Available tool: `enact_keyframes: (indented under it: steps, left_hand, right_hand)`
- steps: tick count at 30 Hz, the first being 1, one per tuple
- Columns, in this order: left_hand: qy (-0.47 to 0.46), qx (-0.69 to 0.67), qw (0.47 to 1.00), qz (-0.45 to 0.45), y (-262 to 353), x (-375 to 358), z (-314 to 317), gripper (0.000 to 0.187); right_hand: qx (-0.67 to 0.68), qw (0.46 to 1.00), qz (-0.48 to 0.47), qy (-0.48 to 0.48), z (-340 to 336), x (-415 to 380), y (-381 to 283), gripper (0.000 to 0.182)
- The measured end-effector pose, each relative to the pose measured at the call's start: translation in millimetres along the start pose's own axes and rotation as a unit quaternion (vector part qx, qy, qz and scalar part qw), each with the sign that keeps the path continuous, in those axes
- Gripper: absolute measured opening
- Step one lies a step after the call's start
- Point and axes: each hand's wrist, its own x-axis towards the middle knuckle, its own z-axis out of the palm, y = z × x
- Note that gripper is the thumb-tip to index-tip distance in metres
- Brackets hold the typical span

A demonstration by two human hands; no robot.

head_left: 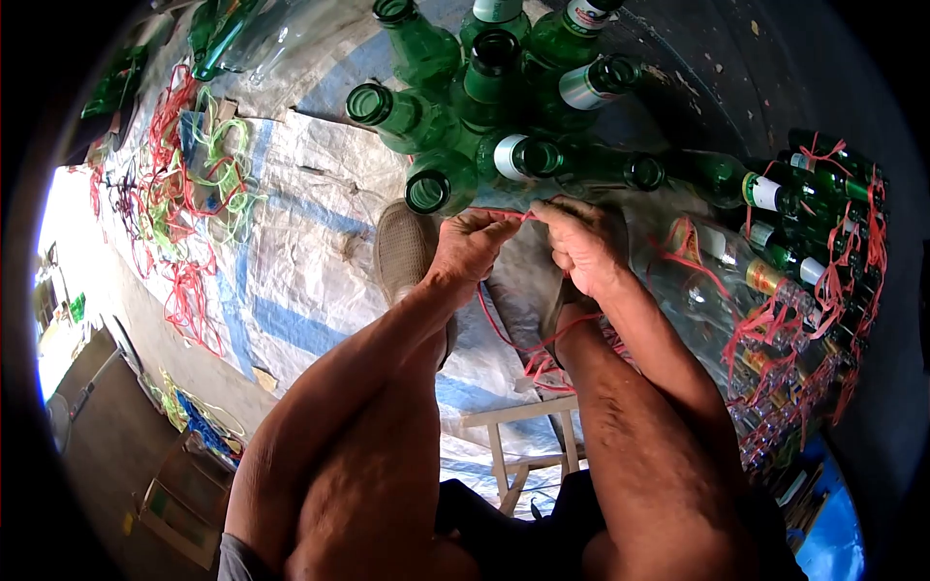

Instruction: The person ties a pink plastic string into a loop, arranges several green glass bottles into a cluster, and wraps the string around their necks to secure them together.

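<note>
Several green glass bottles (417, 116) stand upright in a tight cluster in front of me. Red string (499, 211) runs along the near side of the cluster. My left hand (472, 247) pinches the string just below the nearest bottle. Close beside it on the right, my right hand (579, 242) holds the string between thumb and finger. The two hands nearly meet at the string. A loose length of red string (489, 315) hangs below them and curves toward my right leg. How the string passes behind the bottles is hidden.
Bottles tied with red string (775, 281) are stacked at the right. Tangled red and green strings (184, 184) lie at the left on the white and blue sheet (310, 252). A small wooden stool frame (513, 414) is between my legs. More bottles (208, 39) lie at the upper left.
</note>
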Motion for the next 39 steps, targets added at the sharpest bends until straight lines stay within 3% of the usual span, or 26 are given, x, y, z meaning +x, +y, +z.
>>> enact_keyframes:
  steps: [11, 12, 14, 15, 16, 18, 21, 24, 28, 30, 32, 35, 38, 39]
  left_hand:
    - [-0.028, 0.042, 0.999, -0.021, 9.5, -9.4, 3.9, 0.012]
    - [-0.027, 0.053, 0.998, -0.020, 11.0, -12.8, 4.3, 0.013]
    - [-0.040, 0.072, 0.996, -0.033, 15.8, -18.3, 5.4, 0.019]
    - [-0.049, 0.076, 0.995, -0.032, 16.3, -19.0, 5.1, 0.020]
    - [-0.057, 0.081, 0.995, -0.032, 16.8, -19.2, 4.8, 0.021]
    - [-0.074, 0.103, 0.992, -0.023, 22.8, -20.1, 5.8, 0.023]
    - [-0.078, 0.154, 0.985, -0.013, 36.1, -16.0, 10.4, 0.030]
    - [-0.089, 0.176, 0.980, 0.009, 36.0, -16.7, 12.6, 0.025]
    - [-0.089, 0.205, 0.975, 0.000, 40.1, -18.9, 17.0, 0.030]
    - [-0.119, 0.242, 0.961, 0.063, 36.8, -16.6, 17.1, 0.029]
    - [-0.127, 0.249, 0.957, 0.073, 31.7, -14.6, 16.9, 0.029]
    - [-0.107, 0.231, 0.967, 0.030, 33.9, -18.8, 27.5, 0.028]
    - [-0.092, 0.232, 0.968, 0.026, 33.0, -16.9, 33.4, 0.028]
    - [-0.101, 0.243, 0.960, 0.093, 20.7, -8.9, 30.7, 0.029]
  right_hand:
    - [0.014, 0.999, -0.019, 0.030, -1.5, -3.4, -0.7, 0.018]
    - [-0.062, 0.995, -0.044, 0.057, -0.8, -6.1, -2.2, 0.021]
    - [-0.211, 0.966, -0.099, 0.113, 1.7, -12.6, -7.0, 0.036]
    - [-0.319, 0.921, -0.154, 0.164, 4.2, -9.9, -6.6, 0.046]
    - [-0.330, 0.916, -0.154, 0.169, 9.3, -20.9, -17.7, 0.049]
    - [-0.350, 0.874, -0.270, 0.204, 5.8, -10.1, -4.4, 0.050]
    - [-0.384, 0.834, -0.275, 0.285, 4.9, -4.3, 0.1, 0.044]
    - [-0.492, 0.800, -0.242, 0.244, -7.0, 1.6, -3.3, 0.043]
    - [-0.455, 0.779, -0.346, 0.256, -16.8, 16.4, 14.1, 0.038]
    - [-0.458, 0.778, -0.341, 0.262, -18.6, 19.5, 15.4, 0.035]
    - [-0.457, 0.781, -0.337, 0.260, -17.6, 18.5, 13.2, 0.033]
    - [-0.512, 0.783, -0.223, 0.274, -13.1, 10.4, 5.1, 0.033]
    - [-0.472, 0.811, -0.218, 0.267, -21.3, 19.8, 13.9, 0.031]
    - [-0.470, 0.810, -0.222, 0.272, -22.5, 21.0, 14.9, 0.031]
